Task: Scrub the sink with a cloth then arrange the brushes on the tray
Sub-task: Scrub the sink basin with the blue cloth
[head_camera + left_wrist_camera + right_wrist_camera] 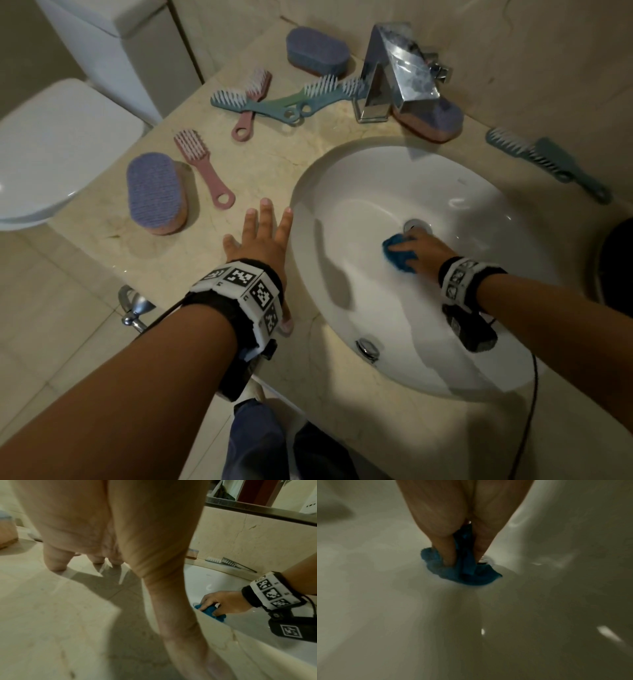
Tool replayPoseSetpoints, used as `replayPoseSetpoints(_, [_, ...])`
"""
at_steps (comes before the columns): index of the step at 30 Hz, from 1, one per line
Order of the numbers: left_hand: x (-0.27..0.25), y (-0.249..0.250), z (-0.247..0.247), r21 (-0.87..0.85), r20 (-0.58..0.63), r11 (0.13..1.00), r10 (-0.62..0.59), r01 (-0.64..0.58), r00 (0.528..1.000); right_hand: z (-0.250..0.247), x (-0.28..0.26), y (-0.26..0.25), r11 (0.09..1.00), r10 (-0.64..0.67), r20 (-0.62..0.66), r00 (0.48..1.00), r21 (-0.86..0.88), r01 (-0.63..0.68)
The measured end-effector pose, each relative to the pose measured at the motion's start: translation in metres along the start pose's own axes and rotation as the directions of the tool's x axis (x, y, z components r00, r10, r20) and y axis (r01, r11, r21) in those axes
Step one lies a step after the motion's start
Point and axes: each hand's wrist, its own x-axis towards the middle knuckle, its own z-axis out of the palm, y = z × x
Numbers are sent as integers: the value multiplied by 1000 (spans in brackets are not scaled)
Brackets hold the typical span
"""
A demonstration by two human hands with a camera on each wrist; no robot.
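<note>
Two hands on record — your right hand (423, 251) pinches the bunched blue cloth (399, 257) against the floor of the sink (359, 192), touching the near-left side of the drain (417, 226); your left hand (262, 236) lies flat, fingers spread, on the table (260, 164) at the basin's left rim. Brushes are scattered behind and left of the basin — the nearest pink brush (205, 168) lies just beyond your left fingertips, handle loop toward you. No tray in view.
</note>
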Motion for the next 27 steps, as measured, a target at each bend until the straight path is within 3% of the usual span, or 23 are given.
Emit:
replayPoseSetpoints(2, [2, 0, 2, -6, -15, 1000, -4, 4, 1000, -10, 4, 11, 994, 95, -111, 989, 61, -89])
replayPoseSetpoints(4, [4, 1, 3, -7, -39, 1000, -7, 7, 999, -15, 5, 20, 997, 69, -107, 992, 35, -65])
replayPoseSetpoints(6, [5, 1, 4, -5, -47, 1000, -4, 4, 999, -26, 5, 20, 990, 107, -32, 994, 91, -104])
replayPoseSetpoints(9, [4, 0, 4, -1, -40, 1000, -1, 1, 999, -49, -1, 26, 985, 149, 18, 989, -85, -147])
replayPoseSetpoints(12, [3, -1, 4, -13, -47, 1000, 2, -3, 999, -42, -12, 30, 964, 225, 233, 946, -195, -181])
replayPoseSetpoints(13, [3, 0, 4, -13, -46, 1000, 4, -5, 999, -35, -17, 29, 961, 213, 251, 944, -226, -156])
replayPoseSetpoints(17, [5, 1, 4, 1, -30, 1000, -5, 5, 1000, -23, -4, 32, 958, 157, 72, 985, -254, -134])
replayPoseSetpoints(20, [7, 0, 6, -6, -60, 1000, -8, 8, 998, -30, 3, 22, 952, 195, 56, 979, -251, -176])
replayPoseSetpoints(23, [6, 0, 6, -5, -53, 1000, -4, 4, 999, -38, 13, 10, 983, 160, 37, 986, -99, -156])
replayPoseSetpoints(27, [4, 0, 4, 0, -27, 1000, -4, 4, 1000, -35, 30, -8, 990, 23, -48, 999, 143, -16])
